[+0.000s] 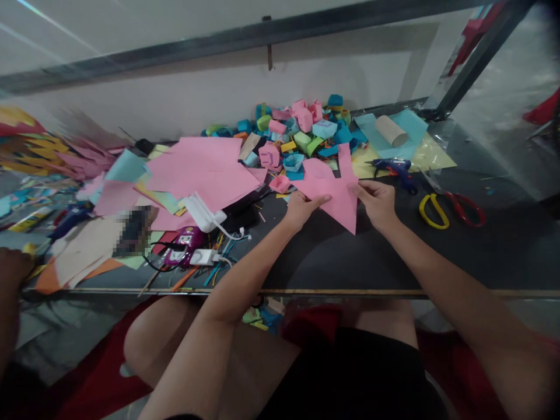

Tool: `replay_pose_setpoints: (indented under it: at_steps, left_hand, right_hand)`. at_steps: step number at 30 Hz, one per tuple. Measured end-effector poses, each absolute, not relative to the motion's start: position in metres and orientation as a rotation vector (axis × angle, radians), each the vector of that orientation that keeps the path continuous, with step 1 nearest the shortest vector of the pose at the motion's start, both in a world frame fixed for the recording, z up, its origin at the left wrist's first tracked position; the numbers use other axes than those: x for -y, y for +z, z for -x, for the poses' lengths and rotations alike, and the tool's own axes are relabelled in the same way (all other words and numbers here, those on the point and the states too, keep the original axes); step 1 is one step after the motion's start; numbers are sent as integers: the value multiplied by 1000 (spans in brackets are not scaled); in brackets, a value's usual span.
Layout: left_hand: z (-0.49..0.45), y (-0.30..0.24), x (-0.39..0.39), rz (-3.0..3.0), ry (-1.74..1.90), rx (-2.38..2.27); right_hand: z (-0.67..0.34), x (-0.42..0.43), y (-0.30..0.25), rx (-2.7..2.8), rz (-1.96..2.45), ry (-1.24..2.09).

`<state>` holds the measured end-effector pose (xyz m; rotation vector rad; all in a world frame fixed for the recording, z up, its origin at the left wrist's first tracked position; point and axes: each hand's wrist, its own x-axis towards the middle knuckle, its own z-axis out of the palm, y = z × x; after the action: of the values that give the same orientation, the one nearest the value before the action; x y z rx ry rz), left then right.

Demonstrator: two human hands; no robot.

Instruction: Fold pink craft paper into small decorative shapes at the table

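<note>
A pink piece of paper (335, 195), cut with a narrow upright strip and a pointed lower corner, is held up over the dark table. My left hand (304, 209) pinches it at its left side, thumb lying across the front. On the right, my right hand (377, 201) grips its edge between thumb and fingers. Just behind the paper lies a heap of small folded paper boxes (304, 119) in pink, blue, green and yellow. A small pink paper box (280, 184) sits close to my left hand.
Scissors (452, 210) with yellow and red handles and a blue glue gun (396, 168) lie right. A cardboard tube (391, 131) rests on blue paper. Pink sheets (205, 169), a purple power strip (186, 242) and cables cover the left. Another person's hand (15, 262) is at far left.
</note>
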<state>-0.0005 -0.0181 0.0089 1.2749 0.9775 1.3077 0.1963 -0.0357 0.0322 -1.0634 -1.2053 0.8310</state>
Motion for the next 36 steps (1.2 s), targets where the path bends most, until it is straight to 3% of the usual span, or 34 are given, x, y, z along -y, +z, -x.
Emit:
replay_pose_setpoints:
  at_steps: [7, 36]
  left_hand:
    - [-1, 12, 21, -1285, 1334, -971]
    - [-1, 12, 21, -1307, 1300, -913]
  right_hand:
    - [-201, 38, 33, 1203, 1061, 705]
    - [-200, 35, 28, 1146, 1014, 716]
